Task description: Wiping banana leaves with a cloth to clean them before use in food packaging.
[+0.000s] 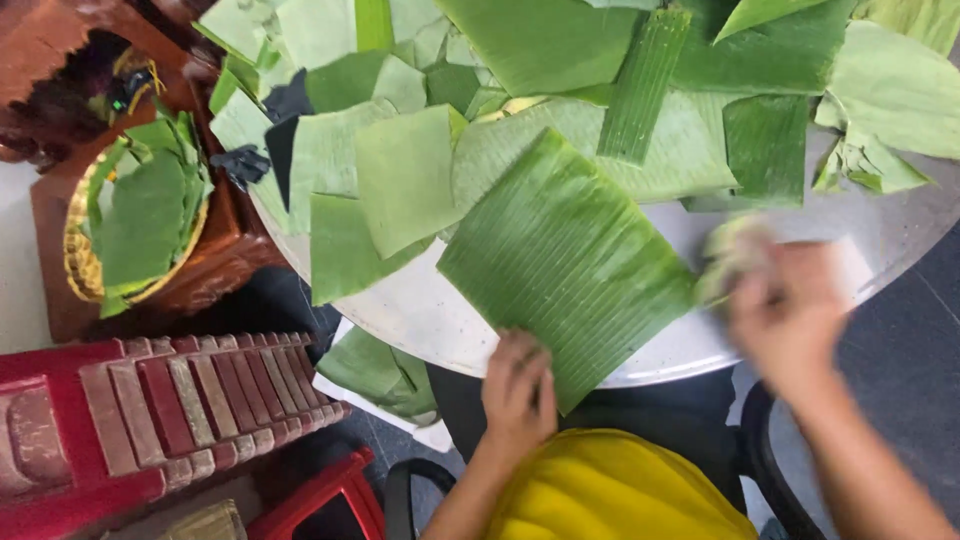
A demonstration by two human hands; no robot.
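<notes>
1. Head view: a big green leaf piece (565, 260) lies flat on the round grey surface (420, 320). It is close to the near edge of the surface, and its low corner hangs just over that edge.
2. The left hand (518, 385) rests on the low corner of the big green leaf piece. Its fingers (530, 368) lie flat and close together, pressing down on the leaf. This grip is pressed on top, not pinching.
3. The right hand (785, 310) is at the right side of the same leaf, touching or just beside its edge. It is very blurry. It seems to hold a pale cloth (735, 255), but I cannot tell if its grip is closed.
4. The leaf is shaped like a slanted rectangle. It is dark green and has many thin straight lines running across it.
5. Behind it lies a pile of cut leaf pieces (400, 170). Some are pale green and some are dark, with straight cut edges.
6. On the left, a woven basket (75, 255) holds more leaves. A red plastic stool (150, 400) with ribs stands below it.
</notes>
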